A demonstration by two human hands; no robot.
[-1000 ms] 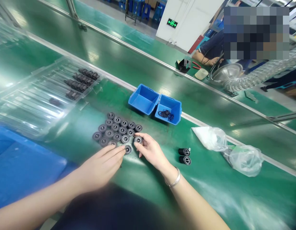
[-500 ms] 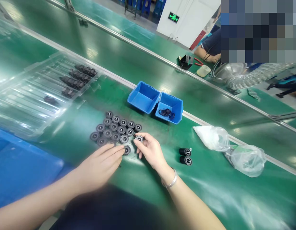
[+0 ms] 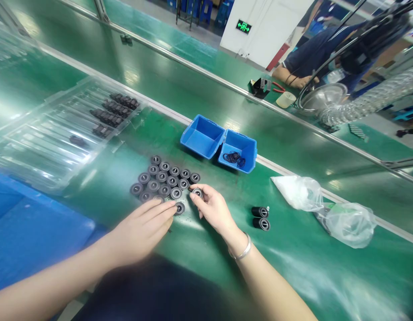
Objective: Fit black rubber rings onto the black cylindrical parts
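My left hand (image 3: 141,229) reaches over the front of a group of upright black cylinders (image 3: 172,180) with slotted round tops. Its fingers are stretched out side by side, and their tips touch a single cylinder (image 3: 180,208) at the group's front right; the thumb is hidden. Between thumb and fingers, my right hand (image 3: 213,206) pinches another black cylinder (image 3: 197,193), its ringed end facing up, just right of the group. Two more black cylinders (image 3: 260,218) lie on their sides farther right on the green table (image 3: 206,267).
Two blue bins (image 3: 201,138) stand behind the cylinders, the right one holding black rings (image 3: 233,158). Plastic bags (image 3: 349,225) lie right. A clear tray (image 3: 42,133) with dark parts and a blue container (image 3: 35,232) are left. Across a rail, a person's arm (image 3: 293,80) rests near tools.
The camera view has shifted slightly, so the bench items appear a little farther right. My hands keep nearly the same pose and place beside the cylinders. The person's hand across the rail shows more fully.
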